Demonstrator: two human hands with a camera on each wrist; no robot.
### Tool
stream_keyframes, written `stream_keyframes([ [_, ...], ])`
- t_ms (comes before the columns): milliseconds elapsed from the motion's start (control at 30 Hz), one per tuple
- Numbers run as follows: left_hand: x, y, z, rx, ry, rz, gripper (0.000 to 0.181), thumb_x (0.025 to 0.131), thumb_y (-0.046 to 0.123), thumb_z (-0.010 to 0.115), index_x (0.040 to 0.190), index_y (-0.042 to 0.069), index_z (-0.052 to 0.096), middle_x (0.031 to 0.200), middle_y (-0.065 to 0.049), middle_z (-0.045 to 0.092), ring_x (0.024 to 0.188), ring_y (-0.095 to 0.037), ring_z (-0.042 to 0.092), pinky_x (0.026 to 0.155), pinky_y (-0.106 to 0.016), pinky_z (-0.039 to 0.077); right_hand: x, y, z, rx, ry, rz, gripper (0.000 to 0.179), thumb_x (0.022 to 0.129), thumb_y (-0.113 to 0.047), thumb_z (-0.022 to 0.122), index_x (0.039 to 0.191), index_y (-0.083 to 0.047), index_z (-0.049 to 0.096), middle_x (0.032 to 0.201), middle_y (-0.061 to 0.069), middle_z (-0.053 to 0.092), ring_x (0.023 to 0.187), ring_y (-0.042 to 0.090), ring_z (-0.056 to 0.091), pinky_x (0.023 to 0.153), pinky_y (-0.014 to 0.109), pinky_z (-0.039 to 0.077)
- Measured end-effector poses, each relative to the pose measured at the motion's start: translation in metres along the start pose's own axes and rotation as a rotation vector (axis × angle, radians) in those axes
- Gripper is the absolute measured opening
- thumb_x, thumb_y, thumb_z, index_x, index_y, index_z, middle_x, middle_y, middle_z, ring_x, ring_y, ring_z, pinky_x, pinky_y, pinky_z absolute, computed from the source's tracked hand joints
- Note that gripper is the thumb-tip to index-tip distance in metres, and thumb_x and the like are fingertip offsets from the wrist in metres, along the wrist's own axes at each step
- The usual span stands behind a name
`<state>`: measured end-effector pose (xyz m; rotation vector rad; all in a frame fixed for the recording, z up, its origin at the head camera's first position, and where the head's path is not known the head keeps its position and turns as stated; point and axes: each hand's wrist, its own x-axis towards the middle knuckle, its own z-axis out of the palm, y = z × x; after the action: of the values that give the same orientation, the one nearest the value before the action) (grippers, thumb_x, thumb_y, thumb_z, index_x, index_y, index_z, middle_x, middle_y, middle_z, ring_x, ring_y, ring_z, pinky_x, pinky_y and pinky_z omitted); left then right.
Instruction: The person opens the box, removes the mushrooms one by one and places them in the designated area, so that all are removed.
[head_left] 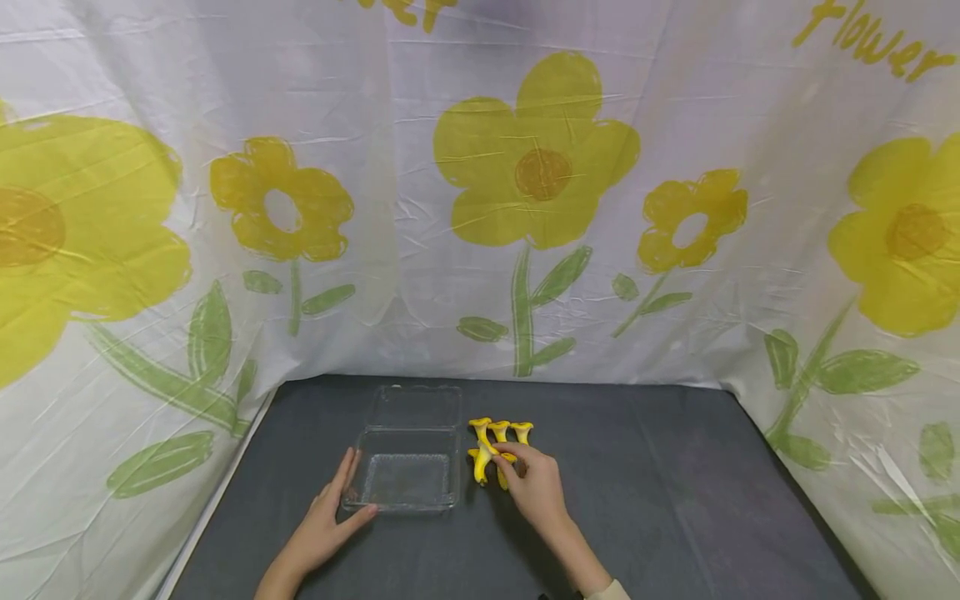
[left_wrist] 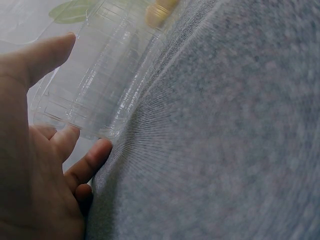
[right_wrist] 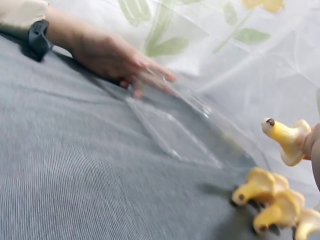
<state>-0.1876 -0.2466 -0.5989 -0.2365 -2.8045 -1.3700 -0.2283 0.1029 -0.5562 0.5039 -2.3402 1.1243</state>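
My right hand (head_left: 538, 492) pinches a yellow mushroom (right_wrist: 286, 139) by its cap end, its stem pointing away from the fingers. In the right wrist view it is raised over several other yellow mushrooms (right_wrist: 278, 209) lying grouped on the dark cloth. A clear plastic clamshell box (head_left: 401, 507) stands left of them, its lid (head_left: 416, 407) folded back away from me. My left hand (head_left: 318, 525) rests at the box's near left corner, thumb by the front edge and fingers extended along the left side. The left wrist view shows those fingertips against the clear wall.
Dark grey cloth (head_left: 637, 475) covers the table. Behind and to both sides hangs a white curtain (head_left: 405, 275) printed with yellow flowers. A dark band (right_wrist: 39, 40) circles the left wrist, below a pale sleeve (right_wrist: 20, 12).
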Motion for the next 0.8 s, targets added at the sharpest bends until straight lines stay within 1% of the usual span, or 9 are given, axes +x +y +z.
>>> stream_keyframes([
  [33, 0.000, 0.000, 0.000, 0.002, 0.001, -0.001, 0.103, 0.101, 0.040, 0.072, 0.172, 0.008, 0.005, 0.174, -0.015, 0.023, 0.142, -0.051, 0.045, 0.107, -0.084, 0.021, -0.001, 0.003, -0.003, -0.004, 0.004, -0.002, 0.016, 0.089, -0.009, 0.086, 0.105, -0.013, 0.084, 0.081, -0.002, 0.076, 0.045, -0.012, 0.025, 0.042, 0.014, 0.030],
  [100, 0.000, 0.000, 0.000, 0.007, 0.002, -0.002, 0.103, 0.101, 0.041, 0.072, 0.172, 0.008, 0.005, 0.174, -0.015, 0.024, 0.141, -0.051, 0.046, 0.107, -0.084, 0.022, -0.003, 0.008, -0.007, -0.021, 0.013, -0.002, 0.016, 0.090, -0.008, 0.085, 0.105, -0.013, 0.084, 0.081, -0.003, 0.075, 0.045, -0.014, 0.021, 0.041, 0.014, 0.028],
  [167, -0.001, 0.000, 0.000, 0.009, 0.007, 0.005, 0.103, 0.101, 0.040, 0.072, 0.171, 0.007, 0.006, 0.173, -0.015, 0.024, 0.141, -0.050, 0.047, 0.107, -0.084, 0.023, -0.006, 0.014, -0.011, -0.032, 0.026, -0.007, 0.017, 0.089, -0.007, 0.085, 0.105, -0.013, 0.084, 0.083, -0.001, 0.077, 0.044, -0.015, 0.019, 0.040, 0.014, 0.027],
  [233, -0.001, 0.000, 0.000, 0.007, 0.008, 0.010, 0.103, 0.101, 0.040, 0.073, 0.171, 0.006, 0.006, 0.173, -0.015, 0.024, 0.141, -0.051, 0.046, 0.107, -0.084, 0.024, -0.009, 0.019, -0.015, -0.046, 0.037, -0.014, 0.018, 0.088, -0.006, 0.086, 0.105, -0.012, 0.084, 0.090, 0.000, 0.079, 0.044, -0.015, 0.019, 0.040, 0.014, 0.027],
  [400, -0.002, -0.001, 0.000, 0.005, 0.009, 0.015, 0.102, 0.101, 0.039, 0.073, 0.171, 0.006, 0.006, 0.173, -0.015, 0.024, 0.143, -0.052, 0.044, 0.107, -0.085, 0.022, -0.014, 0.033, -0.023, -0.082, 0.026, 0.005, 0.020, 0.088, -0.006, 0.086, 0.106, -0.014, 0.084, 0.100, 0.001, 0.081, 0.044, -0.013, 0.022, 0.041, 0.015, 0.030],
  [600, -0.001, -0.001, -0.001, -0.002, 0.020, 0.036, 0.102, 0.100, 0.037, 0.074, 0.171, 0.004, 0.007, 0.172, -0.016, 0.025, 0.147, -0.056, 0.037, 0.106, -0.085, 0.020, -0.017, 0.050, -0.031, -0.136, 0.000, -0.005, 0.021, 0.087, -0.003, 0.087, 0.105, -0.012, 0.083, 0.101, 0.003, 0.081, 0.046, -0.010, 0.029, 0.045, 0.016, 0.034],
  [700, 0.000, 0.000, -0.001, -0.004, 0.027, 0.049, 0.101, 0.100, 0.036, 0.074, 0.171, 0.003, 0.008, 0.172, -0.017, 0.026, 0.147, -0.056, 0.037, 0.106, -0.085, 0.021, -0.019, 0.058, -0.033, -0.156, -0.009, -0.009, 0.021, 0.087, -0.003, 0.087, 0.105, -0.014, 0.083, 0.100, 0.001, 0.081, 0.048, -0.009, 0.032, 0.047, 0.017, 0.036],
  [800, 0.000, 0.000, 0.000, 0.000, 0.027, 0.054, 0.101, 0.101, 0.035, 0.073, 0.170, 0.003, 0.008, 0.172, -0.017, 0.026, 0.145, -0.056, 0.040, 0.106, -0.085, 0.022, -0.021, 0.065, -0.034, -0.142, -0.024, 0.013, 0.022, 0.087, -0.003, 0.087, 0.104, -0.016, 0.083, 0.100, -0.001, 0.081, 0.048, -0.008, 0.032, 0.048, 0.018, 0.037],
])
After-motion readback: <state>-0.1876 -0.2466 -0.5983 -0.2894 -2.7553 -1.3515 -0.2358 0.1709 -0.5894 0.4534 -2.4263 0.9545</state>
